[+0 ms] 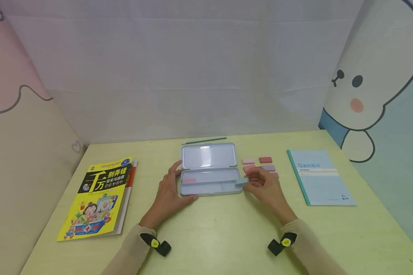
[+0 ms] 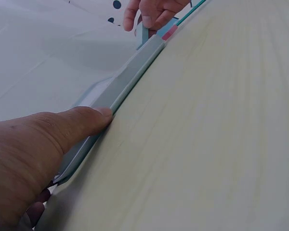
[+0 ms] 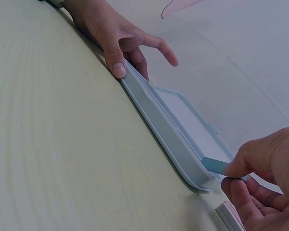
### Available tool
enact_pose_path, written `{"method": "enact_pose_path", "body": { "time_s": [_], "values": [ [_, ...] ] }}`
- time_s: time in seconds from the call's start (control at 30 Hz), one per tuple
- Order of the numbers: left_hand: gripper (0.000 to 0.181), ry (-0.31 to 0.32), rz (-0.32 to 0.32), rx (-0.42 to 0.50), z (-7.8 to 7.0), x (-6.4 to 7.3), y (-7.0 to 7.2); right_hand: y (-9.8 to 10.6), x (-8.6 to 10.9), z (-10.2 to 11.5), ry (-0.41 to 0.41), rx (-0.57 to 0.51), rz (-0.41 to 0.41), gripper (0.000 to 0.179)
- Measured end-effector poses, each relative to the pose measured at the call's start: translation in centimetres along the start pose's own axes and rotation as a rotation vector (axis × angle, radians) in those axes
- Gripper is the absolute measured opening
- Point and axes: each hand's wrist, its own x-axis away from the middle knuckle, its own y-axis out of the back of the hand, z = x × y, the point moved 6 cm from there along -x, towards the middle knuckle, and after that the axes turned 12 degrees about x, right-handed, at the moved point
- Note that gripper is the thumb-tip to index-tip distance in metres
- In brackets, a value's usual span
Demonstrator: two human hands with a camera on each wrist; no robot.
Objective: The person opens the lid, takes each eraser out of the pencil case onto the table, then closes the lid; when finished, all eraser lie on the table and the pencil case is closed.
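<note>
A pale blue pencil case (image 1: 211, 188) lies with its lid (image 1: 208, 156) raised back; a divider runs along its tray. One pink eraser (image 1: 188, 180) sits in the tray's left rear part. My left hand (image 1: 168, 193) holds the case's left end, thumb (image 2: 89, 120) on the front edge and index finger lifted off. Over the tray's right end, my right hand (image 1: 266, 189) pinches a small teal eraser (image 3: 215, 165) between thumb and fingers. Several pink, red and purple erasers (image 1: 269, 168) lie right of the case, partly hidden by that hand.
Behind the case lies a green pencil (image 1: 204, 141). On the left is a yellow book (image 1: 98, 202) on top of another book (image 1: 128, 191). A light blue notebook (image 1: 320, 183) lies to the right. A white cloth (image 1: 192, 76) hangs at the table's back.
</note>
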Motion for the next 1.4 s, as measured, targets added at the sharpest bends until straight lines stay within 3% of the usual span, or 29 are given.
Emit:
{"method": "enact_pose_path", "body": {
  "time_s": [0.57, 0.77, 1.03, 1.4],
  "values": [
    [0.125, 0.000, 0.003, -0.012, 0.0, -0.1, 0.0, 2.3, 0.1, -1.2, 0.034, 0.015, -0.012, 0.039],
    [0.125, 0.003, 0.002, -0.015, 0.0, 0.0, 0.0, 2.7, -0.1, -1.7, 0.040, 0.054, -0.046, 0.037],
    [0.124, -0.002, 0.008, -0.011, -0.1, 0.0, 0.0, 3.0, 0.0, -2.0, 0.057, 0.198, -0.103, 0.033],
    [0.124, 0.008, 0.014, -0.016, -0.2, 0.0, 0.0, 2.9, 0.2, -1.6, 0.060, 0.225, -0.115, 0.032]
  ]
}}
